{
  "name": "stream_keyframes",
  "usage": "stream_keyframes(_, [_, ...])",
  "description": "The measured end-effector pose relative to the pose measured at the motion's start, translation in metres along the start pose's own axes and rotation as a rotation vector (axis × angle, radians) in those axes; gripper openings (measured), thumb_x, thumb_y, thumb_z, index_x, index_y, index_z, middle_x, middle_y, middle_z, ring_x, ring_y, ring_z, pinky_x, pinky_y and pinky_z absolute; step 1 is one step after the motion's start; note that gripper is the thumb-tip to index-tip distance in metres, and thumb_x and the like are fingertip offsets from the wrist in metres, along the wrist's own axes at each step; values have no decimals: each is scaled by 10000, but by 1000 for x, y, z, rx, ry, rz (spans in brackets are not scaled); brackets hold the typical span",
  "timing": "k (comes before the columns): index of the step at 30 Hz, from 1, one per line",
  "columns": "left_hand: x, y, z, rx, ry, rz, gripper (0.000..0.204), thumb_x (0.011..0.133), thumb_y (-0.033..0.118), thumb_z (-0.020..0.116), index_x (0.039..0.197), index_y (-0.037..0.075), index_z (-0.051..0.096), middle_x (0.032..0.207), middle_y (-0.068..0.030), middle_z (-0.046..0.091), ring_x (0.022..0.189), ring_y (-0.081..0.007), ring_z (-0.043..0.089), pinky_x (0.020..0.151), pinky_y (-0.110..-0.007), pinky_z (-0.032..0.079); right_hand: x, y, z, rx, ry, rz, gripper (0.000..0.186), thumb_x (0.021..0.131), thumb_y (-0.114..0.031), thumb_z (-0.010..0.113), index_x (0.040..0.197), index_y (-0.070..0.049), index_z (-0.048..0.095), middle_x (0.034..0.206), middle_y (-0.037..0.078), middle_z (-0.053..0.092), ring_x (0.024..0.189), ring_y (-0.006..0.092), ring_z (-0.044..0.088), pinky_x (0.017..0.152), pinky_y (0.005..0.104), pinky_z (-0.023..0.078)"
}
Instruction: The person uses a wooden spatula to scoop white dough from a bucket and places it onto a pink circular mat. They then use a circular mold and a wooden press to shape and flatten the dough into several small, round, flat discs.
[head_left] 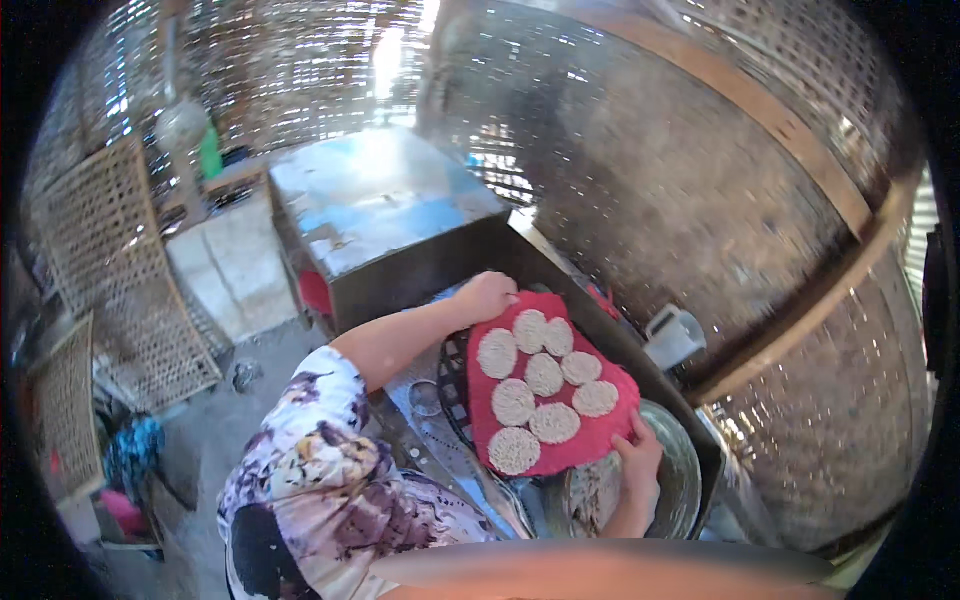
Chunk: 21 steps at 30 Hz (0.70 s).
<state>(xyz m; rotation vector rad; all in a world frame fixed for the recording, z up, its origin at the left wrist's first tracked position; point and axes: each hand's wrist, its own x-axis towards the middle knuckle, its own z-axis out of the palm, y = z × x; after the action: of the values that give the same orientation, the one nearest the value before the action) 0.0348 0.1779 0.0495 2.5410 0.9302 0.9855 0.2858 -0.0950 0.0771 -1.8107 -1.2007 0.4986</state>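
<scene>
A red cloth (530, 405) is spread out in front of me, carrying several round, pale discs (543, 375) with a stringy, noodle-like surface. My left hand (487, 298) pinches the cloth's far left corner. Its near right edge is held by my right hand (640, 465), thumb on top and the other fingers mostly hidden. Under the cloth's left side shows part of a black lattice basket (455, 383). A wide, shiny basin (685, 465) stands beneath and beside my right hand. Some pale, rough material (593, 497) is visible there, partly covered by the hand.
A large box with a shiny metal top (385, 195) stands ahead to the left. A translucent plastic jug (674, 338) sits right of the dark trough wall (640, 355). Woven bamboo racks (110, 245) lean at the left, and a woven wall (660, 150) rises at the right.
</scene>
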Motion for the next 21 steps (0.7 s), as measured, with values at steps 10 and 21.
stream_keyframes(10, [17, -43, -95, 78, 132, -34, 239, 727, 268, 577, 820, 55, 631, 822, -134, 614, 783, -305, 580, 714, -381, 453, 44, -59, 11, 278, -34, -199, 554, 612, 60, 558, 1159, 60, 470, 1167, 120, 491, 1015, 172, 489, 884, 279, 370])
stream_keyframes(21, [23, -289, -265, 231, 89, -284, 305, 731, 345, 543, 819, 72, 644, 802, -141, 623, 750, -288, 599, 705, -357, 468, 202, -207, 238, 340, -343, -61, 601, 591, 61, 562, 1179, 68, 439, 1061, 100, 551, 865, 155, 551, 720, 239, 449])
